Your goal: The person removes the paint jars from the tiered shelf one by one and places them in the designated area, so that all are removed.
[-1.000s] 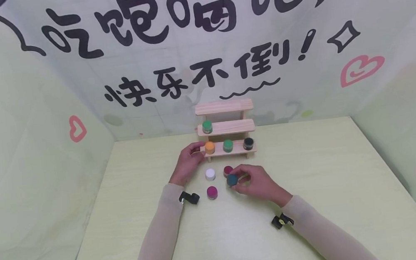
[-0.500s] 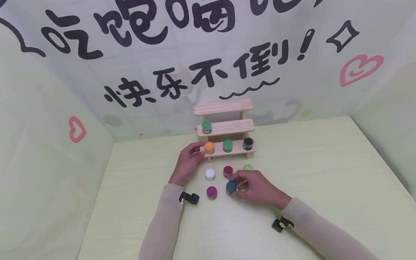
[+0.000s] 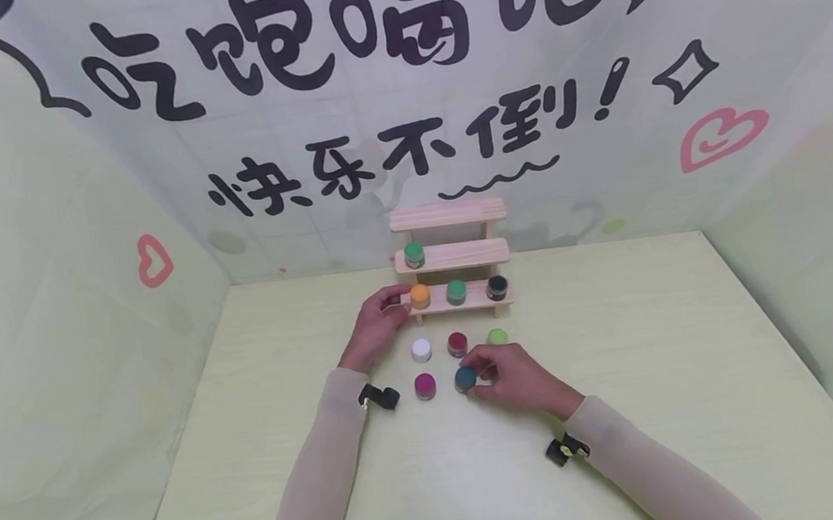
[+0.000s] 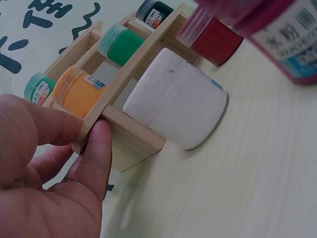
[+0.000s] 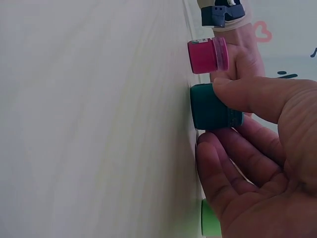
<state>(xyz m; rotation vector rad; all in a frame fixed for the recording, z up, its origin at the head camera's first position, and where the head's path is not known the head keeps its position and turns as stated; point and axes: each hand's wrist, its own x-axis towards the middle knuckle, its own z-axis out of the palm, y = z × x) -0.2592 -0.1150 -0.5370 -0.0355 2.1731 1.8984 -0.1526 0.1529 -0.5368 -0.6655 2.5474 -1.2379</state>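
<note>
In the head view my left hand (image 3: 377, 324) pinches the left end of a three-tier wooden display rack (image 3: 467, 253); the left wrist view has thumb and fingers on the shelf end. My right hand (image 3: 516, 377) holds a teal paint jar (image 5: 210, 106) between thumb and fingers, its base at the tabletop. A magenta paint jar (image 3: 424, 386) stands left of it. Behind are a white jar (image 3: 421, 349), a dark red jar (image 3: 458, 344) and a light green jar (image 3: 497, 337), the last partly hidden by the right hand.
The rack's lowest shelf bears an orange jar (image 3: 420, 296), a green jar (image 3: 456, 292) and a black jar (image 3: 497, 287). Another green jar (image 3: 414, 254) sits at the left of the middle shelf. Behind the table (image 3: 618, 316) hangs a printed cloth (image 3: 294, 238).
My right hand has brought the teal jar toward the table's front and down, beside the magenta jar. The light green jar has come into view behind it. My left hand stays on the rack.
</note>
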